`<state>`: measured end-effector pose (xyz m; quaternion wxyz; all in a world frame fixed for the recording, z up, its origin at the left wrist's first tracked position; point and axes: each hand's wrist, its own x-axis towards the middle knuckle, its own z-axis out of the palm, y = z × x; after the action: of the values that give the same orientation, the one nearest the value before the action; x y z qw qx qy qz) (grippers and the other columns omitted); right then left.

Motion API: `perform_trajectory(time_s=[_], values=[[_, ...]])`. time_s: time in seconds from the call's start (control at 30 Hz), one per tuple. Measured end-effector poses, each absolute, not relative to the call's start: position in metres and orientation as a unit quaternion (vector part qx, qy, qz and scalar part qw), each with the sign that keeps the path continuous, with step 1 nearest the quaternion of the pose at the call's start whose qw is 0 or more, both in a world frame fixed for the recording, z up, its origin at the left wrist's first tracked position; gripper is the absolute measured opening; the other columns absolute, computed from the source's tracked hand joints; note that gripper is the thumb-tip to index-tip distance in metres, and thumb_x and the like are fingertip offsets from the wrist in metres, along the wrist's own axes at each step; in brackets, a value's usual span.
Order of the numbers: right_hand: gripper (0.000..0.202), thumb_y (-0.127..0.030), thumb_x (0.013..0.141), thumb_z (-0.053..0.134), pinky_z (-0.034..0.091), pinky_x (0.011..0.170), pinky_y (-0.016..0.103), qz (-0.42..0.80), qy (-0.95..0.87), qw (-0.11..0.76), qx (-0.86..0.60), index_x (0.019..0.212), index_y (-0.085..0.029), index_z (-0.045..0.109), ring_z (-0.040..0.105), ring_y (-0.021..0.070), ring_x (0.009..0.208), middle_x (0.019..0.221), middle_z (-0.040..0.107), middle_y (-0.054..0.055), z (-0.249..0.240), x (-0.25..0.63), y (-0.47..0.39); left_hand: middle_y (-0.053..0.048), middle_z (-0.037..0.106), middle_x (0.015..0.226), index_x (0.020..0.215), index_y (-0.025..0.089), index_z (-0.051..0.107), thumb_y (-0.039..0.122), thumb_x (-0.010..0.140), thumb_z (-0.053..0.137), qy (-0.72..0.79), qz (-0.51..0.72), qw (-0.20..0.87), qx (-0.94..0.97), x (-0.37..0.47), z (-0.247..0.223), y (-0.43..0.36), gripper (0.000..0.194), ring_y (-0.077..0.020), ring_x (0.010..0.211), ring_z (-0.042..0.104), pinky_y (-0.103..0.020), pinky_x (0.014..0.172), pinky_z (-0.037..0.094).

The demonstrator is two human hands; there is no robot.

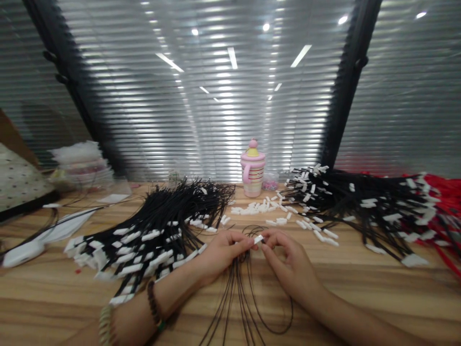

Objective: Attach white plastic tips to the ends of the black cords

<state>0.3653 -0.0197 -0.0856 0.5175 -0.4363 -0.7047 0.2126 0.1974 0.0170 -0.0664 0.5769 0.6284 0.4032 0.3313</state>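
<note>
In the middle of the view, my left hand [226, 249] is closed, its thumb and index finger pinching the left end of a small white piece [258, 239]. At the other end of this piece, the thumb and index finger of my right hand [292, 262] close in a pinch. Several thin black cords [236, 293] run from under my left fingers down towards the front edge of the view, and one loops to the right below my right hand. More cord coils lie just behind the fingertips.
Left lies a thick bundle of black cords [158, 211] with white ends. Loose white pieces [259, 206] are scattered near a pink cup [252, 173]. Right is another black cord bundle [360, 192] beside red cords [446, 192]. A white device [23, 253] lies far left. Window blinds rise behind.
</note>
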Motion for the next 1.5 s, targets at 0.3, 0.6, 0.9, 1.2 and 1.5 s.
perform_trajectory(time_s=[0.3,0.6,0.9,1.2,1.5], values=[[0.019,-0.029,0.076,0.054,0.031,0.048,0.022,0.297,-0.686,0.459,-0.480,0.072,-0.013,0.063,0.041,0.0102,0.051,0.055,0.045,0.000,-0.089,0.364,-0.014,0.005,0.043,0.046,0.074,0.010,0.066,0.042,0.063,0.068,0.437,0.420,0.634,0.481,0.194,-0.073,0.029,0.034,-0.0012,0.039,0.035,-0.015,0.037,0.017],[0.028,-0.038,0.073,0.059,0.026,0.039,0.015,0.548,-0.672,0.335,-0.368,0.074,-0.010,0.063,0.038,0.0040,0.037,0.044,0.048,-0.003,-0.079,0.383,-0.015,0.000,0.059,0.068,0.074,0.012,0.063,0.017,0.067,0.067,0.329,0.500,0.715,0.362,0.187,-0.042,0.033,0.009,-0.0017,0.053,0.053,-0.006,0.043,0.042],[0.024,-0.034,0.067,0.065,0.046,0.065,0.025,0.590,-0.643,0.394,-0.289,0.078,-0.012,0.065,0.059,0.0120,0.064,0.073,0.065,0.006,-0.082,0.379,-0.008,-0.001,0.059,0.060,0.067,0.009,0.064,0.030,0.057,0.077,0.296,0.349,0.769,0.447,0.190,-0.038,0.014,0.026,-0.0028,0.051,0.052,-0.008,0.044,0.039],[0.025,-0.021,0.062,0.068,0.046,0.077,0.029,0.685,-0.379,0.545,-0.300,0.084,-0.013,0.062,0.060,0.0178,0.085,0.089,0.065,0.008,-0.081,0.387,0.002,0.000,0.055,0.057,0.067,0.010,0.067,0.045,0.066,0.064,0.350,0.244,0.610,0.668,0.198,-0.055,0.010,0.035,-0.0043,0.050,0.040,-0.016,0.046,0.026],[0.030,-0.018,0.064,0.053,0.044,0.075,0.033,0.279,-0.569,0.572,-0.521,0.093,-0.014,0.059,0.054,0.0206,0.091,0.100,0.059,0.010,-0.087,0.410,0.017,0.004,0.046,0.048,0.064,0.013,0.066,0.050,0.067,0.061,0.412,0.331,0.529,0.664,0.201,-0.062,0.012,0.038,-0.0054,0.049,0.034,-0.019,0.049,0.021]])
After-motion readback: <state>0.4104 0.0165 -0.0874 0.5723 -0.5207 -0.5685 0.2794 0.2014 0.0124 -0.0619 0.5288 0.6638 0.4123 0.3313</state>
